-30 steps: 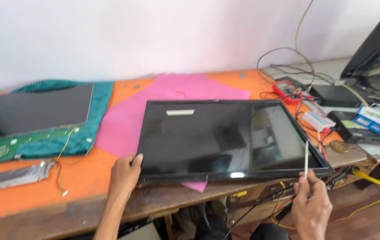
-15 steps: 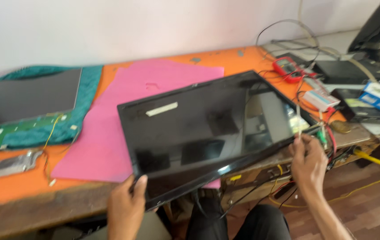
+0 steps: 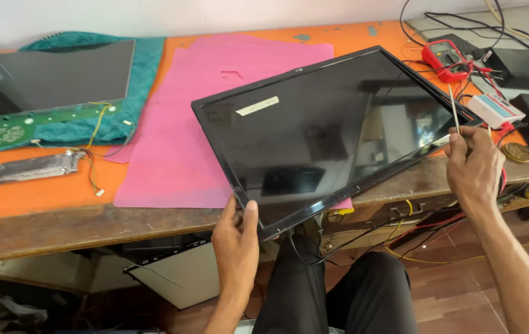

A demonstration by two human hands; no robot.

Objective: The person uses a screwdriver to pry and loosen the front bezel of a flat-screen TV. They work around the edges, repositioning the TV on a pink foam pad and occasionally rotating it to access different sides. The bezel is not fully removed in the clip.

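Head view showed you holding the flat screen panel (image 3: 332,133) tilted across the front edge of the orange workbench (image 3: 42,198), with its near corner hanging past the edge over your lap and its far part lying above the pink sheet (image 3: 178,142). Your left hand (image 3: 236,244) pinched that near corner, thumb on the dark glass and fingers curled underneath. Your right hand (image 3: 475,170) was closed around a thin metal tool (image 3: 454,111), which stood upright beside the panel's right edge; whether those fingers also touched the frame could not be told.

My judgement is that the weak point was the grip: one corner pinch carried much of a wide, thin panel, so a slip of your thumb could have let it swing down against the bench edge or drop toward your knees. Twisting it from that single corner could also have stressed the glass. The tool tip sat close to the frame, and a jerk of your right hand could have scratched the screen face or gouged the bezel.

Just beyond the right edge lay a red multimeter (image 3: 444,59) with its leads and a small white box (image 3: 493,108); swinging the panel that way could have snagged the wires or knocked those off. A second bare panel (image 3: 54,77) rested on a teal cloth (image 3: 147,80), well apart.
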